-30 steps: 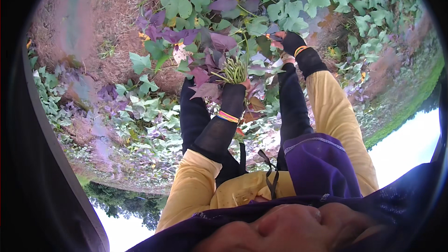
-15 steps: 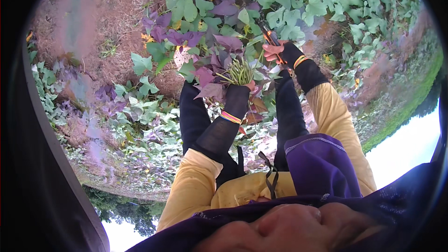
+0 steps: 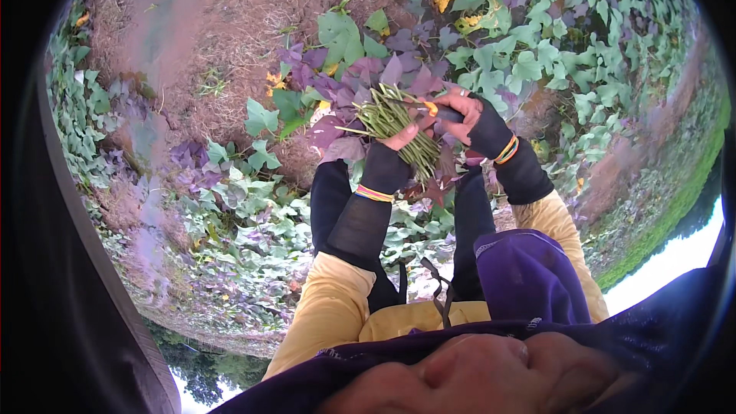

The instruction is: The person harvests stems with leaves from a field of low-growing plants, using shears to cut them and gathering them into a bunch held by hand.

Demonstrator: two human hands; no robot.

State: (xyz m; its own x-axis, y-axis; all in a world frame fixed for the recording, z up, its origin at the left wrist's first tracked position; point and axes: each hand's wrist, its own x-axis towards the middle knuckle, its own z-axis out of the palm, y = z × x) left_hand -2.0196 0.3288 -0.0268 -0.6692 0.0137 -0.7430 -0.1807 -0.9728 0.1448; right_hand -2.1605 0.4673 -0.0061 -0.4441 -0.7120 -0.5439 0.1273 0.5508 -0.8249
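Note:
A thick bunch of green cut vine stems (image 3: 387, 111) with purple leaves rests in my left hand (image 3: 402, 138), whose thumb lies across the stems. The cut ends fan out toward the far left. My right hand (image 3: 462, 113) is wrapped round orange-and-black pruning shears (image 3: 441, 112). The shears lie against the right side of the bunch, with their blades pointing left over the stems. Whether the blades are parted I cannot tell. Both hands are close together above my legs, and black sleeves with coloured bands cover the wrists.
Lobed green and purple vine leaves (image 3: 529, 61) spread thickly to the right and far side. Bare reddish soil (image 3: 222, 46) with dry bits lies at the far left. More vines (image 3: 245, 215) grow beside my left leg, and a grassy strip (image 3: 652, 241) runs along the right.
My right hand has come down and left with the shears, from beside the plants to the bunch. The bunch has turned and now shows more of its stems.

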